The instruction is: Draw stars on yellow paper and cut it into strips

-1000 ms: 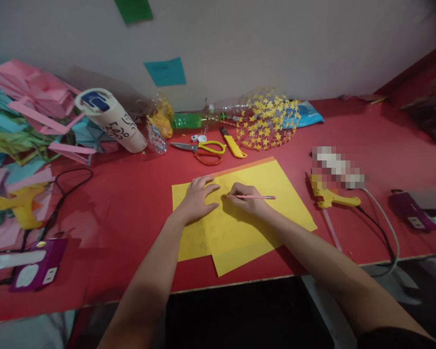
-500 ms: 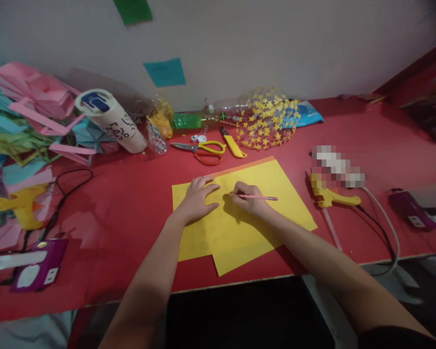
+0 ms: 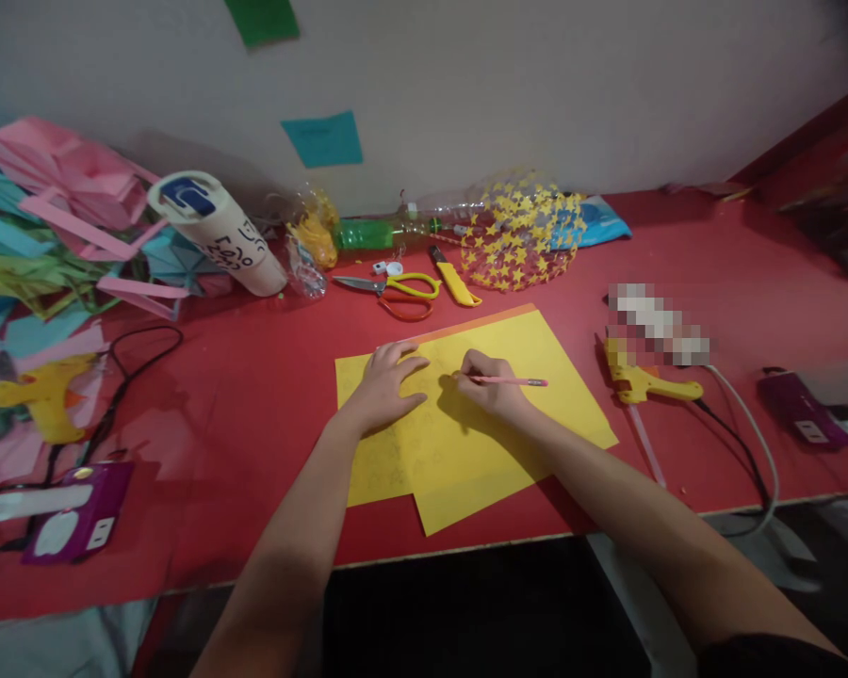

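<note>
My right hand is closed round the pink pencil, fingers bunched near its point, eraser end angled out to the right, low over the yellow sheets. Whether the point is touching paper, I can't tell; my fingers hide it. And here's my left hand, palm down on the left part of the yellow, thumb and fingers spread, gripping nothing. Faint pencil marks lie between and below my hands. The sheets overlap askew on the red table, an orange edge peeping out behind, so here's the danger: too light a press from my left, and a pencil stroke could drag one sheet over another. My right hand's heel could smudge marks if it brushes them, and bearing down too hard could snap the lead.
</note>
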`<action>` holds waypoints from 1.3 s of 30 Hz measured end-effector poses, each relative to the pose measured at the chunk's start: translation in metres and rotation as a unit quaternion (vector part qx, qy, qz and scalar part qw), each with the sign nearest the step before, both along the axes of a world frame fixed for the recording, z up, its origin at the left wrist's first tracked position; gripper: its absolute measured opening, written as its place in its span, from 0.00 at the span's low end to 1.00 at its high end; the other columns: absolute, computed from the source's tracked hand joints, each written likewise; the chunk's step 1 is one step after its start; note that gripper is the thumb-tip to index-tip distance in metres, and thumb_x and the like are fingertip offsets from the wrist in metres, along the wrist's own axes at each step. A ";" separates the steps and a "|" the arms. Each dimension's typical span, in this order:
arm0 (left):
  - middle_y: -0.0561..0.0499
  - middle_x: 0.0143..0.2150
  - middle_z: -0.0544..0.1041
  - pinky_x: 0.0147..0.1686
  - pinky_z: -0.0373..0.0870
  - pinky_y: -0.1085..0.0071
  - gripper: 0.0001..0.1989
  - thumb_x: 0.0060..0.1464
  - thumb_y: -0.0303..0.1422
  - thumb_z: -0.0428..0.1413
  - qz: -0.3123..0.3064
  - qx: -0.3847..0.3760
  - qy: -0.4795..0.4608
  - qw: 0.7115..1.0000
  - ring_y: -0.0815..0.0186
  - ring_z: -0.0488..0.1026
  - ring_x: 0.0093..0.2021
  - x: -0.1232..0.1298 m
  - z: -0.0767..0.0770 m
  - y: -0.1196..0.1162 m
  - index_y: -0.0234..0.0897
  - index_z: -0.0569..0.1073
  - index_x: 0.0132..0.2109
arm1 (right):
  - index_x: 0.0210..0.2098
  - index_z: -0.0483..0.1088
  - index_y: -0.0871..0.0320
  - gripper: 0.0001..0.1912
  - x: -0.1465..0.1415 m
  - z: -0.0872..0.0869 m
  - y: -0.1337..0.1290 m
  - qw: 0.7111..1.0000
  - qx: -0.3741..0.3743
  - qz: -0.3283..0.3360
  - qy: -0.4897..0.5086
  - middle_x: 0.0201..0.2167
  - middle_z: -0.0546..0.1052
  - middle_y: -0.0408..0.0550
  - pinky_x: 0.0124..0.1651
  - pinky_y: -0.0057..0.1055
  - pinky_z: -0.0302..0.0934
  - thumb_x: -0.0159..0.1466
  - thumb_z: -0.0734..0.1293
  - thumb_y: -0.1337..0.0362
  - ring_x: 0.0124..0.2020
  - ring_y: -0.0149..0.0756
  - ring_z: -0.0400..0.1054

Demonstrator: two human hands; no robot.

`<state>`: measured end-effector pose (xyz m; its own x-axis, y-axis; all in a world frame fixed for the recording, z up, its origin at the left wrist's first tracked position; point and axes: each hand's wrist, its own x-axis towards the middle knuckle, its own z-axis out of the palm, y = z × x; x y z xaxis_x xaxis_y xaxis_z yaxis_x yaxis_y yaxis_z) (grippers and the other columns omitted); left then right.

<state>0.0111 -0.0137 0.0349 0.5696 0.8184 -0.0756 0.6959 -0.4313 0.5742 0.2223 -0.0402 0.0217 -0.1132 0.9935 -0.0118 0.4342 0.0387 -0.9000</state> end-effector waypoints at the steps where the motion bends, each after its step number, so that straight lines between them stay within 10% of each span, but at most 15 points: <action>1: 0.44 0.65 0.60 0.65 0.53 0.49 0.20 0.55 0.36 0.57 0.000 -0.001 0.002 1.000 0.51 0.53 0.67 0.000 0.000 0.000 0.43 0.70 0.55 | 0.22 0.58 0.54 0.06 0.000 0.000 0.000 1.000 -0.001 0.000 -0.001 0.16 0.63 0.40 0.22 0.27 0.46 0.52 0.61 0.64 0.19 0.28 0.52; 39: 0.44 0.65 0.60 0.65 0.53 0.50 0.20 0.56 0.37 0.58 -0.002 -0.002 0.007 1.000 0.51 0.52 0.67 0.000 -0.001 0.001 0.42 0.69 0.55 | 0.23 0.59 0.55 0.07 0.000 -0.002 0.003 0.996 0.002 0.090 0.028 0.18 0.64 0.39 0.24 0.27 0.47 0.53 0.61 0.59 0.20 0.28 0.54</action>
